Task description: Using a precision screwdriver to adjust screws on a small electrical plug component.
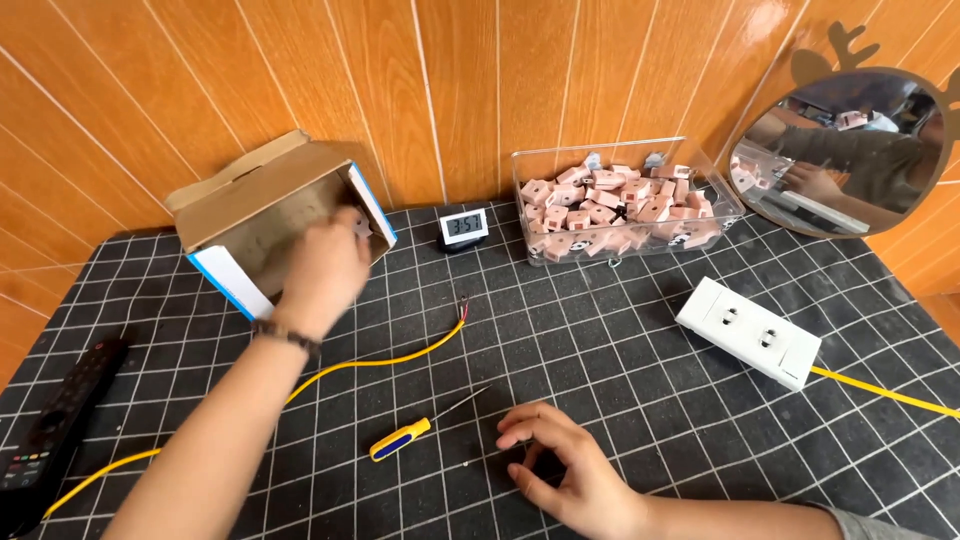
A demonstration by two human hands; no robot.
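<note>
Cardboard box [262,205], lying on its side with a blue-and-white edge, sits at the back left of the table [600,350], open mouth facing you; your left hand [322,272] is reaching into that mouth, fingers blurred, something small and pale at the fingertips, cannot tell if you hold it or just touch it. A dark bracelet is on that wrist. Your right hand [570,470] rests low on the black grid mat near the front edge, fingers loosely curled and part open, holding nothing that shows; a tiny pale speck lies just beside the fingertips, too small to tell what. The screwdriver [420,428], yellow-and-blue handle with thin metal shaft, lies flat just left of your right hand, apart from it. A yellow wire [400,357] runs from the front left across the mat between your two arms, its bared end near the middle. Behind it a small digital clock [463,227] stands against the orange wood-panel wall. To its right, a clear plastic tub [625,160] full of small pink blocks. A white double socket plate [749,332] lies at right with another yellow wire off it. A black remote [60,420] lies at far left. An oval mirror [850,150] leans at the back right.
</note>
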